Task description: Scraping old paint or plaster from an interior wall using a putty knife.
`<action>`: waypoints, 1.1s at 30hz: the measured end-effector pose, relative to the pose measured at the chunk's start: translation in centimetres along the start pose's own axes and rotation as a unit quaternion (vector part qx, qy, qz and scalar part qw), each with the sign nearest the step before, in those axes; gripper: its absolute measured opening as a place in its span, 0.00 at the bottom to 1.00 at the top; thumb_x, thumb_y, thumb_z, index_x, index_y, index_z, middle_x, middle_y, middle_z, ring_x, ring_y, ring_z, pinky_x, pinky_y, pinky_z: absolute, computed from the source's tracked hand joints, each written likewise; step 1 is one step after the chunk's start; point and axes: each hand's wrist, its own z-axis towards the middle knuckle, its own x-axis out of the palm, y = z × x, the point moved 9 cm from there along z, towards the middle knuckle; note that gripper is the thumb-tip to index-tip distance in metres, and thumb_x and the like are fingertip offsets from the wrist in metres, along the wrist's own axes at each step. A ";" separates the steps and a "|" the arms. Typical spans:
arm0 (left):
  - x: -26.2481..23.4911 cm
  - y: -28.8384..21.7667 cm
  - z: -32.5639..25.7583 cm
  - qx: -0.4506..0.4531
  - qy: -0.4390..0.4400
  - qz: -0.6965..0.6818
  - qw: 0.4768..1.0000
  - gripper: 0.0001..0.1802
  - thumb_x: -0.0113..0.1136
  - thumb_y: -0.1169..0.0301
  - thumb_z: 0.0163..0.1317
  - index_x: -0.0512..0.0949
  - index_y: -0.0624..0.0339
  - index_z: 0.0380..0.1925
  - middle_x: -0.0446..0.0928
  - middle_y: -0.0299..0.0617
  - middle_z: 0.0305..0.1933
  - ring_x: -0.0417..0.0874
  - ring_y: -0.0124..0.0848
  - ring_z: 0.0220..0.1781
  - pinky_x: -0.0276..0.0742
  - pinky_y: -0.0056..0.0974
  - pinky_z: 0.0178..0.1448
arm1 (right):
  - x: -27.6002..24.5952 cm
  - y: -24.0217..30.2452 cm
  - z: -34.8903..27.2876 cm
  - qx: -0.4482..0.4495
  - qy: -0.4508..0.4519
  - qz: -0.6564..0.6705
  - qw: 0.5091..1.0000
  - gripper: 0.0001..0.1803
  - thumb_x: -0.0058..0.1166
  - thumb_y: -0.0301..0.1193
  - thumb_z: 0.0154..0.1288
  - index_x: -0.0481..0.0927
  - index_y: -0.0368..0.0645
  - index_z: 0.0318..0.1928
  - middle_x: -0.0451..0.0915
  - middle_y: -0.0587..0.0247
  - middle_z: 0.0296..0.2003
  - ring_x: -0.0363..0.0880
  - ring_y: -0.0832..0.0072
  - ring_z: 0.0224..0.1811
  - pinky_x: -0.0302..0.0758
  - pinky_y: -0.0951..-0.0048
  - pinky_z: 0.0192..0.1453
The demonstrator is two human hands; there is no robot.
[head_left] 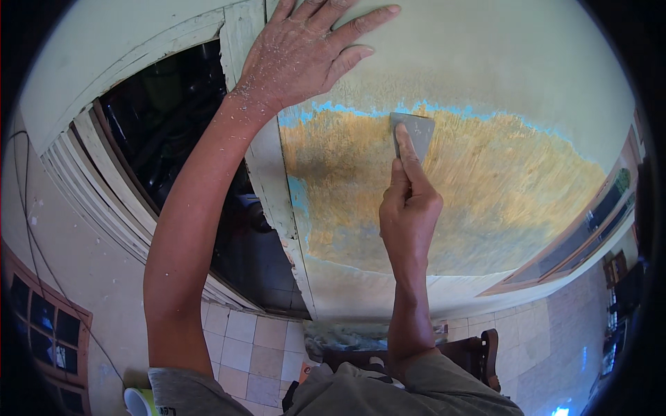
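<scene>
"On the pale wall (479, 52), where is the scraper (422, 130)?"

"At the upper border of the bare yellowish patch (499, 173), its flat grey blade just by the ragged line of blue paint (479, 111). The right hand (411, 194) has it pinched, one finger stretched along the blade and the others curled below; the handle is hidden."

"And the left hand (298, 52)?"

"It is spread out over the wall, up and to the left of the blade, speckled with pale flakes. Some of its fingers run past the upper edge of the view, and it holds nothing that can be seen."

"What stands in the way?"

"The chipped pale door frame (269, 194) bounds the patch on the left. The left forearm slants over the dark opening (159, 97) beside it and hides part of both, while the right forearm covers some of the lower wall."

"Anything farther off?"

"To the right, a window (596, 218) bends along the rim. Below are the tiled floor (267, 347) and a piece of dark wooden furniture (490, 360) by the right sleeve. At the left, a thin cable (52, 272) hangs past a small-paned window frame (50, 295), and a green-and-white container (139, 402) shows near the left sleeve."
</scene>
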 end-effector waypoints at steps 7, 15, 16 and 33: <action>0.8 0.2 -0.8 -0.003 0.013 0.003 1.000 0.37 0.52 0.50 0.75 0.55 0.36 0.80 0.42 0.44 0.86 0.40 0.48 0.87 0.36 0.62 0.87 | 0.6 -0.6 -0.7 -0.010 -0.020 -0.011 1.000 0.24 0.47 0.19 0.77 0.76 0.44 0.69 0.86 0.61 0.57 0.58 0.90 0.26 0.62 0.81 0.28; 0.8 0.3 -0.9 0.001 0.003 -0.013 1.000 0.36 0.53 0.50 0.75 0.55 0.36 0.80 0.41 0.44 0.86 0.39 0.48 0.87 0.35 0.62 0.87 | 0.1 -1.1 -1.0 -0.021 0.000 -0.055 0.998 0.27 0.51 0.18 0.74 0.77 0.50 0.70 0.74 0.37 0.26 0.59 0.85 0.21 0.65 0.72 0.24; 0.8 0.2 -0.9 0.001 0.001 -0.014 1.000 0.36 0.53 0.50 0.75 0.55 0.36 0.80 0.41 0.44 0.86 0.39 0.48 0.87 0.35 0.62 0.87 | 0.2 -1.3 -1.2 -0.010 0.009 -0.076 0.997 0.27 0.51 0.18 0.74 0.77 0.51 0.70 0.72 0.37 0.24 0.59 0.84 0.20 0.65 0.72 0.24; 0.9 0.1 -1.2 -0.014 0.019 -0.007 1.000 0.35 0.53 0.52 0.75 0.57 0.38 0.79 0.41 0.44 0.86 0.39 0.47 0.87 0.35 0.62 0.87 | 0.5 -0.2 0.4 -0.046 -0.003 -0.090 0.995 0.28 0.51 0.18 0.73 0.76 0.53 0.71 0.72 0.39 0.21 0.62 0.80 0.18 0.65 0.71 0.24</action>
